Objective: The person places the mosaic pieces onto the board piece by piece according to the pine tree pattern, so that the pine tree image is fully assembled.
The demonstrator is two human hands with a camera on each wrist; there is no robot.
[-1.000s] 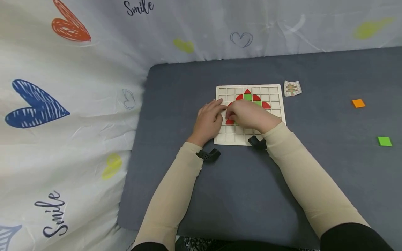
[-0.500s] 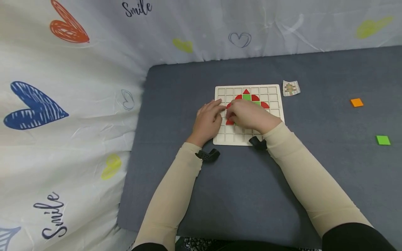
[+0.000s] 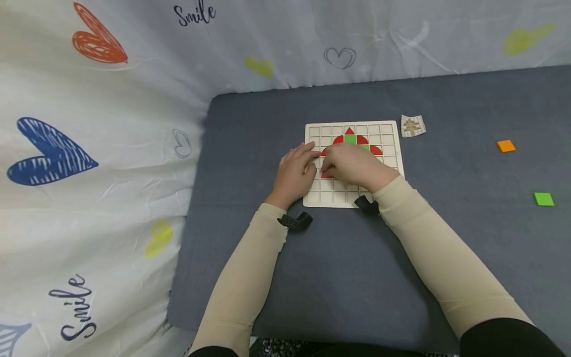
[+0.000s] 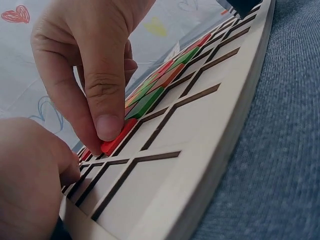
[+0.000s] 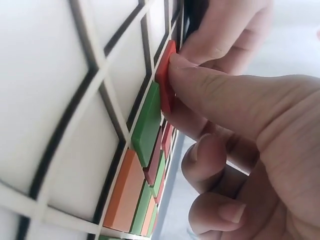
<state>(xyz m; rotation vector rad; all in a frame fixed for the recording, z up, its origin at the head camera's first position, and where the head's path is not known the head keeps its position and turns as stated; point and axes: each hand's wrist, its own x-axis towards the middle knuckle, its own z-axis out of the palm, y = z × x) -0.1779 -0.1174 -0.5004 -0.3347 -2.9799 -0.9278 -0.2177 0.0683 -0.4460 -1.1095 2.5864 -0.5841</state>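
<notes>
A pale wooden grid board (image 3: 332, 200) lies on the table with red, green and orange tiles set in its squares. My right hand (image 3: 357, 167) is over the board's middle. In the right wrist view its thumb and index finger pinch a red tile (image 5: 165, 75) at the end of a row, right beside a green tile (image 5: 147, 122); an orange tile (image 5: 125, 190) is farther along. My left hand (image 3: 293, 174) rests at the board's left edge with fingers extended. In the head view my right hand hides part of the pattern.
A small card with a gridded picture (image 3: 413, 126) lies right of the board's top corner. Farther right on the grey table (image 3: 357, 277) are a loose orange tile (image 3: 506, 146) and a loose green tile (image 3: 543, 199). A printed white curtain (image 3: 285, 39) borders the table's back and left.
My right fingertips have shifted slightly at the red tile on the board's left side. The left hand keeps its place, and the loose tiles stay where they were.
</notes>
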